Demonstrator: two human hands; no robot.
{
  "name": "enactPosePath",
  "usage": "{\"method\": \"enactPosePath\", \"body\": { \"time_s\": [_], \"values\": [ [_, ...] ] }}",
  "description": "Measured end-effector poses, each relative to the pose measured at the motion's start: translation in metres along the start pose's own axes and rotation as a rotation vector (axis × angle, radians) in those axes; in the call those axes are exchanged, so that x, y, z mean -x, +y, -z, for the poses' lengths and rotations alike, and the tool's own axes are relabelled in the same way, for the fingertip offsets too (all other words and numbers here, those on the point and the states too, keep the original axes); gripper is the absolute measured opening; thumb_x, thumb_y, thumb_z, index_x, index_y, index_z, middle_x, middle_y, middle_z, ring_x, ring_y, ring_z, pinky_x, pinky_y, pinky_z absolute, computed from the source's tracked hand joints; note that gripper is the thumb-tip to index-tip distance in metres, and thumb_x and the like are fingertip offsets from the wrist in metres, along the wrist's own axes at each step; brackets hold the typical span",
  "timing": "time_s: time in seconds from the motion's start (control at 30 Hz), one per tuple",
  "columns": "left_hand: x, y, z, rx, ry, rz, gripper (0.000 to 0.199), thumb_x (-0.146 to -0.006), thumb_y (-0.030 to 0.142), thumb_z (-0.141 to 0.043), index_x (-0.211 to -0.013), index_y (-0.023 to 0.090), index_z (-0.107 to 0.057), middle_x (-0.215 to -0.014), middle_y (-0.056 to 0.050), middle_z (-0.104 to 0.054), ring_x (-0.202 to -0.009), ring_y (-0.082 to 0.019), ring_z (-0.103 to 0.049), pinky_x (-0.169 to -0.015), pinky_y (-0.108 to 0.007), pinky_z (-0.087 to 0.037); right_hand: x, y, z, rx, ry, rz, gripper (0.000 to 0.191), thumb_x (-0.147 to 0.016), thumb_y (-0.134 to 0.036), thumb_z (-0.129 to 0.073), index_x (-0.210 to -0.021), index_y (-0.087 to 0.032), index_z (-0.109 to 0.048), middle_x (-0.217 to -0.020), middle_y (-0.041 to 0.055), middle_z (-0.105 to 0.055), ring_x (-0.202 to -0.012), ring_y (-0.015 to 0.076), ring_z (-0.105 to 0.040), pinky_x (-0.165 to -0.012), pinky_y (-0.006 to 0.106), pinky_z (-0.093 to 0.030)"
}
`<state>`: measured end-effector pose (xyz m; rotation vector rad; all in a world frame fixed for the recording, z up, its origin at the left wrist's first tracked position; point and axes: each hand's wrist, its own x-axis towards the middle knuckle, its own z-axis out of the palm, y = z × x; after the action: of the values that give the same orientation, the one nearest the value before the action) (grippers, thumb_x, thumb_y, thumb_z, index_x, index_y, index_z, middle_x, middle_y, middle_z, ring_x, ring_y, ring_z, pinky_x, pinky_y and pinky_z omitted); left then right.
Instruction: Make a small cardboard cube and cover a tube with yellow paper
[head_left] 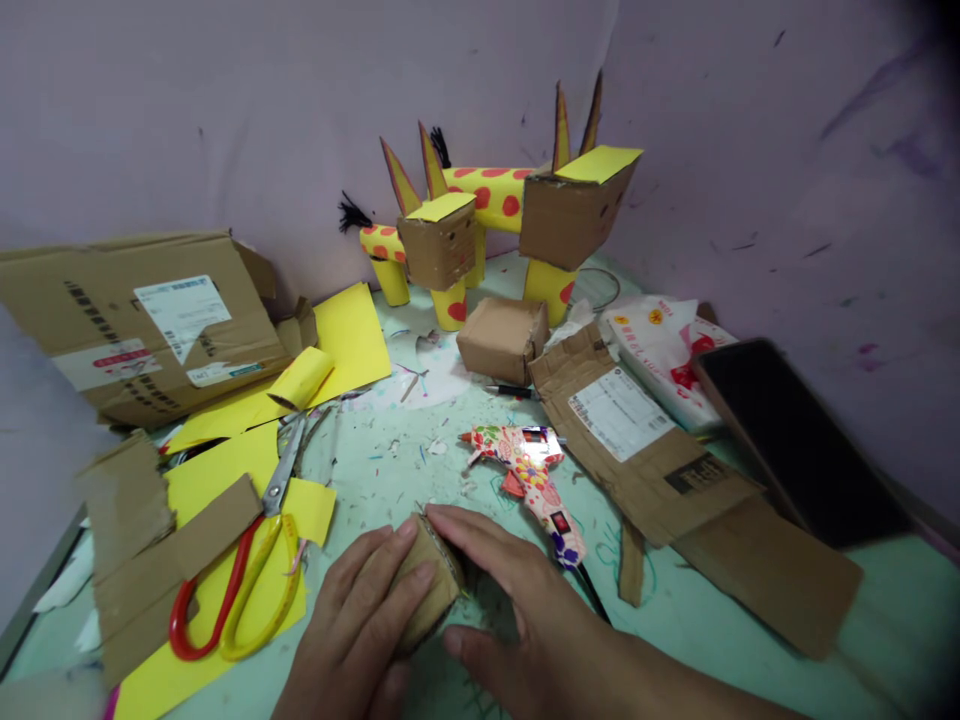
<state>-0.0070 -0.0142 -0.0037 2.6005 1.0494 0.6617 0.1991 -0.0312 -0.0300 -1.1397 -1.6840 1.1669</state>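
Note:
Near the front of the table, a small cardboard box [437,590] is between my two hands. My left hand [367,600] grips it from the left, with fingers laid over its top. My right hand [517,590] presses its fingertips on the far corner, and the thumb is beside the near right side. My hands partly hide the box. Just beyond my right hand lies a flower-patterned glue gun [529,470], its nozzle pointing left. Scissors [262,540] with red and yellow handles rest on yellow paper and cardboard to the left of my left hand.
Two cardboard-headed, yellow spotted animal models [439,250] stand by the wall, with a brown box [502,338] before them. Flattened cardboard [637,450], a phone [795,430] and a white packet [667,350] lie right. A large carton [150,330] leans left.

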Motion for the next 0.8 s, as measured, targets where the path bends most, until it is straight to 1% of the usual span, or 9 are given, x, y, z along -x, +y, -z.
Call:
{"method": "enactPosePath", "body": {
  "time_s": [0.1,0.17,0.23,0.3,0.37,0.47,0.57,0.7,0.8],
  "values": [
    [0.001,0.001,-0.001,-0.002,0.016,0.001,0.047,-0.094,0.034,-0.035,-0.141,0.032,-0.034,-0.149,-0.002,-0.037,-0.131,-0.029,-0.038,-0.102,-0.045,-0.041,-0.001,0.001,0.001,-0.023,-0.008,0.008,0.066,-0.081,-0.03,-0.063,-0.138,-0.008,-0.039,-0.144,0.0183,-0.042,-0.133,0.0283,-0.038,-0.11,0.048,-0.032],
    [0.002,0.002,-0.001,-0.005,0.031,0.002,0.049,-0.094,0.041,-0.033,-0.142,0.031,-0.033,-0.152,-0.003,-0.031,-0.132,-0.03,-0.037,-0.102,-0.046,-0.041,-0.003,0.0,0.003,-0.056,-0.038,0.007,0.071,-0.078,-0.035,-0.067,-0.138,-0.007,-0.04,-0.143,0.0189,-0.043,-0.133,0.0293,-0.039,-0.111,0.047,-0.031],
    [0.003,0.002,-0.002,-0.004,0.039,0.016,0.052,-0.093,0.048,-0.028,-0.143,0.03,-0.032,-0.153,-0.003,-0.028,-0.133,-0.031,-0.037,-0.101,-0.046,-0.041,-0.004,-0.002,0.005,-0.083,-0.063,-0.02,0.078,-0.074,-0.04,-0.071,-0.138,-0.007,-0.041,-0.143,0.0197,-0.042,-0.133,0.0316,-0.039,-0.111,0.048,-0.03],
    [0.004,0.003,-0.002,0.001,0.044,0.044,0.053,-0.094,0.049,-0.025,-0.143,0.03,-0.031,-0.153,-0.004,-0.028,-0.133,-0.031,-0.038,-0.101,-0.045,-0.041,-0.003,-0.004,0.006,-0.121,-0.065,-0.072,0.08,-0.072,-0.042,-0.072,-0.139,-0.011,-0.04,-0.145,0.0184,-0.041,-0.133,0.0329,-0.038,-0.11,0.05,-0.03],
    [0.004,0.005,-0.002,0.004,0.054,0.066,0.05,-0.095,0.045,-0.025,-0.142,0.032,-0.033,-0.152,-0.003,-0.03,-0.132,-0.03,-0.039,-0.101,-0.044,-0.042,-0.001,-0.005,0.005,-0.201,-0.046,-0.13,0.074,-0.075,-0.04,-0.069,-0.14,-0.018,-0.039,-0.145,0.0152,-0.042,-0.132,0.0319,-0.039,-0.109,0.051,-0.031],
    [0.003,0.006,-0.002,0.0,0.074,0.076,0.044,-0.095,0.036,-0.032,-0.138,0.034,-0.041,-0.15,-0.002,-0.036,-0.129,-0.028,-0.043,-0.101,-0.044,-0.042,0.001,-0.006,0.004,-0.343,-0.004,-0.17,0.059,-0.08,-0.034,-0.066,-0.134,-0.024,-0.045,-0.141,0.0114,-0.048,-0.128,0.0289,-0.045,-0.107,0.048,-0.036],
    [0.003,0.006,-0.002,-0.001,0.089,0.087,0.042,-0.093,0.031,-0.037,-0.135,0.034,-0.045,-0.147,-0.002,-0.04,-0.127,-0.028,-0.046,-0.101,-0.043,-0.042,-0.003,-0.007,0.003,-0.377,0.011,-0.155,0.053,-0.079,-0.031,-0.067,-0.129,-0.023,-0.051,-0.138,0.0113,-0.05,-0.127,0.0285,-0.046,-0.107,0.047,-0.035],
    [0.007,0.002,0.0,0.035,0.075,0.108,0.042,-0.092,0.033,-0.042,-0.134,0.033,-0.046,-0.146,-0.002,-0.041,-0.128,-0.028,-0.045,-0.101,-0.041,-0.042,-0.008,-0.006,0.003,-0.34,0.01,-0.109,0.053,-0.077,-0.029,-0.07,-0.127,-0.021,-0.052,-0.138,0.0122,-0.051,-0.128,0.0271,-0.046,-0.108,0.047,-0.034],
    [0.01,-0.003,0.002,0.105,0.065,0.139,0.046,-0.092,0.038,-0.041,-0.137,0.033,-0.041,-0.146,-0.004,-0.041,-0.128,-0.029,-0.045,-0.099,-0.04,-0.044,-0.009,-0.007,0.004,-0.315,0.012,-0.025,0.051,-0.076,-0.029,-0.072,-0.124,-0.023,-0.055,-0.139,0.0112,-0.05,-0.132,0.0261,-0.041,-0.109,0.047,-0.031]
  ]
}}
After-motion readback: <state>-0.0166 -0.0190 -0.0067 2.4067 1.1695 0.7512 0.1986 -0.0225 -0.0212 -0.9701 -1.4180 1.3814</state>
